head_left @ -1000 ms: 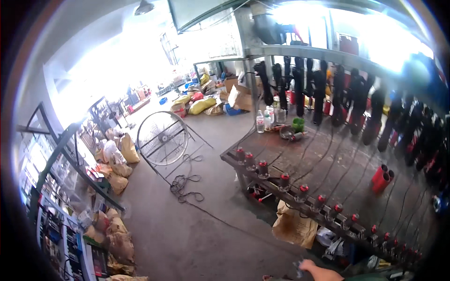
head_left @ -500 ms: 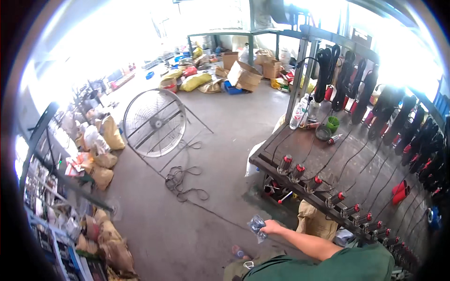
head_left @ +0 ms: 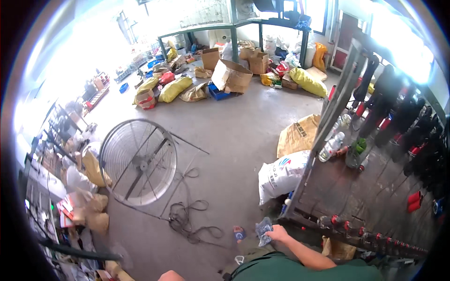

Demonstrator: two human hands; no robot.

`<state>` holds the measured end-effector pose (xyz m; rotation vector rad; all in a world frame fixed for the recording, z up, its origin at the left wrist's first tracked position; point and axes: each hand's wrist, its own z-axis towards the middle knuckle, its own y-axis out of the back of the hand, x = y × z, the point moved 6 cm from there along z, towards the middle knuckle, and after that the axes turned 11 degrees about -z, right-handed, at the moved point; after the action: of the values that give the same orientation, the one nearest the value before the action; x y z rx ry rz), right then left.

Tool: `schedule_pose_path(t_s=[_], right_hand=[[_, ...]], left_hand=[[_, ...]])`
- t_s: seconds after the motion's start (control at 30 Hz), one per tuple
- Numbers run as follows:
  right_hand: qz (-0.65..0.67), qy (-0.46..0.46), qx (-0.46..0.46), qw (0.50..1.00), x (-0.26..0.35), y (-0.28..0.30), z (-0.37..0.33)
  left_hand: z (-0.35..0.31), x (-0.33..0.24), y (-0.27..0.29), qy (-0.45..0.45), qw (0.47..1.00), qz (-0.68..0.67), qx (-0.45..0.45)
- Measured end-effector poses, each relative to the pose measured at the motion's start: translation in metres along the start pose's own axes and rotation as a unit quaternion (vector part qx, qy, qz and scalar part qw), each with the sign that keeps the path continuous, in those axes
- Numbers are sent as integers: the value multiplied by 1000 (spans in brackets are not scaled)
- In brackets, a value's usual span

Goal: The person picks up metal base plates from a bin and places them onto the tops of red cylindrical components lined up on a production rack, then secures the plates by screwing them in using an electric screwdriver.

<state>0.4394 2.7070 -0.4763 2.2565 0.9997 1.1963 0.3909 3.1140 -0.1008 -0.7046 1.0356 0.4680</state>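
Observation:
My right hand (head_left: 277,232) is closed around a small clear plastic bag (head_left: 264,231) with something dark inside. What exactly the bag contains is too small to make out. The arm reaches out from a green sleeve, holding the bag over the floor beside the front corner of the dark workbench (head_left: 323,199). A rounded bit of skin at the lower edge may be my left hand (head_left: 171,276); its fingers do not show. Just left of the bag, a sandalled foot (head_left: 239,233) appears on the floor.
A large round fan (head_left: 143,164) stands at left, its dark cable (head_left: 185,220) looped on the floor. White sack (head_left: 283,175) and brown sack (head_left: 297,136) lean by the bench. Red-topped devices (head_left: 361,230) line its edge. Cardboard boxes (head_left: 231,76) and yellow sacks (head_left: 176,89) lie farther back.
The view has swung rightward and moved forward, so the sacks beside the bench now show. My right hand still grips the bag, now close to the bench corner.

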Motion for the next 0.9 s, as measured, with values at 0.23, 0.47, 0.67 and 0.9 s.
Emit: schedule_pose_path(t_s=[0.23, 0.47, 0.67, 0.9], right_hand=[[-78, -9, -52, 996, 114, 93, 194], [-49, -47, -128, 989, 163, 178, 378], [49, -137, -170, 975, 140, 268, 492], [117, -227, -312, 915, 84, 370, 575]], left_hand=[[175, 109, -141, 47, 998, -7, 30], [320, 257, -291, 79, 993, -35, 84], [442, 359, -501, 111, 971, -84, 193], [510, 455, -769, 130, 934, -143, 299]])
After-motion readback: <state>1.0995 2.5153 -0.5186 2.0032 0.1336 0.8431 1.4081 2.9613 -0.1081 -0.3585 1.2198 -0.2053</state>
